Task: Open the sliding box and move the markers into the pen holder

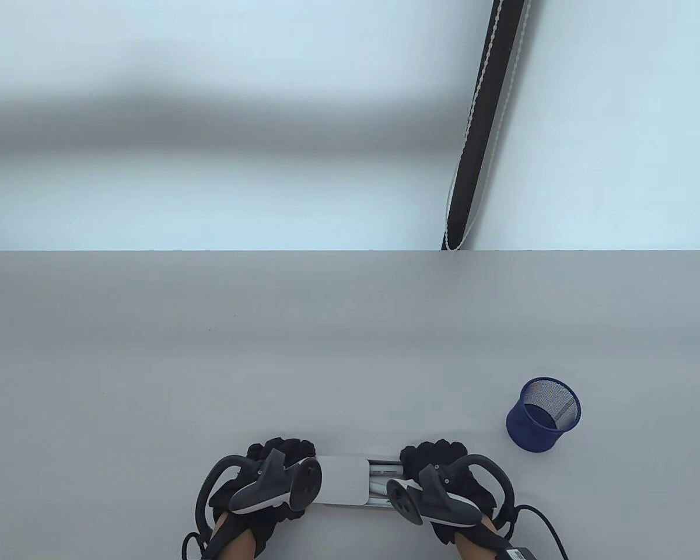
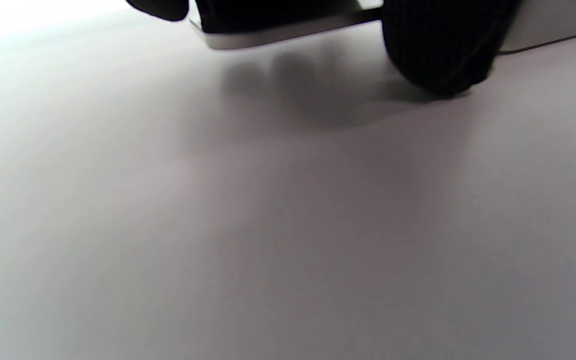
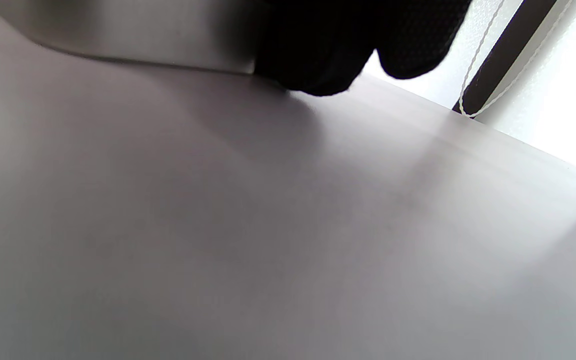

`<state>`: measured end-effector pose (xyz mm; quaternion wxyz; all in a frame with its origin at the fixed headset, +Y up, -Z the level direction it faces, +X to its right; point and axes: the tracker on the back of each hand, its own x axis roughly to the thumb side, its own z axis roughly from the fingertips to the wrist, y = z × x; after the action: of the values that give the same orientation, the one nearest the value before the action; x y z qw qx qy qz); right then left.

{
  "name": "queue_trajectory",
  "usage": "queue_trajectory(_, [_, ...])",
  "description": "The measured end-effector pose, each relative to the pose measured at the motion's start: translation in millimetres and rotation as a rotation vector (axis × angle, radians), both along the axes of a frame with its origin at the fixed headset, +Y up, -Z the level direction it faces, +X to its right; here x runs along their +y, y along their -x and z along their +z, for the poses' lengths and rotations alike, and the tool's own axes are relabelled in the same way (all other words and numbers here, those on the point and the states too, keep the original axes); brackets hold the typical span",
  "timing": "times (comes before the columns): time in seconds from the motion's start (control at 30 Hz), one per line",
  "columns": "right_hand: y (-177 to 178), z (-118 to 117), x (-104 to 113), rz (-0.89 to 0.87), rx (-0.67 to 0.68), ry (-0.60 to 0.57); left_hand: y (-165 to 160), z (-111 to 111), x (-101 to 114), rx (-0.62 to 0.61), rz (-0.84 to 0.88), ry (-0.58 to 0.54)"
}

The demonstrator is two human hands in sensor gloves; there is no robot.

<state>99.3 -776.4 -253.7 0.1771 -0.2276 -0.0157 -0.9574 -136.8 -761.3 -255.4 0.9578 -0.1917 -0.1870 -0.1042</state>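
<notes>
— Nearest the table (image 1: pixel 151 350) edge?
— Sliding box (image 1: pixel 343 480), partly open; left hand (image 1: pixel 268 484) gripping the sleeve end, right hand (image 1: pixel 440 487) gripping the tray end.
— Inside?
— Markers (image 1: pixel 384 473), pale, lying in the exposed tray.
— Farther right?
— Blue mesh pen holder (image 1: pixel 543 414), upright, well apart.

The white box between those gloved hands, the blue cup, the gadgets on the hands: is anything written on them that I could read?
No readable text in any view.
Sliding box: plain white lid, no print visible.
Markers: faint marks in the opened gap, too small to read.
Mesh pen holder: no label.
Trackers on the left hand and right hand: no legible marking.
</notes>
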Motion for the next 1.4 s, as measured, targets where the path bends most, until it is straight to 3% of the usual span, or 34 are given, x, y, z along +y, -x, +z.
queue_trajectory(0.33, [-2.0, 2.6, 0.8, 0.021, 0.048, -0.041, 0.1, -0.2, -0.3, 0.002, 0.002, -0.001])
queue_trajectory(0.73, [-12.0, 2.9, 5.6, -0.086, 0.057, -0.039, 0.0, -0.4, -0.5, -0.002, -0.003, -0.005])
queue_trajectory(1.13, [-31.7, -2.5, 11.6, -0.344, -0.05, 0.072, 0.3, -0.2, -0.8, -0.004, -0.003, -0.009])
queue_trajectory(1.4, [-39.5, -4.6, 17.6, -0.4, -0.104, 0.127, 0.4, 0.0, -1.1, -0.005, -0.004, -0.012])
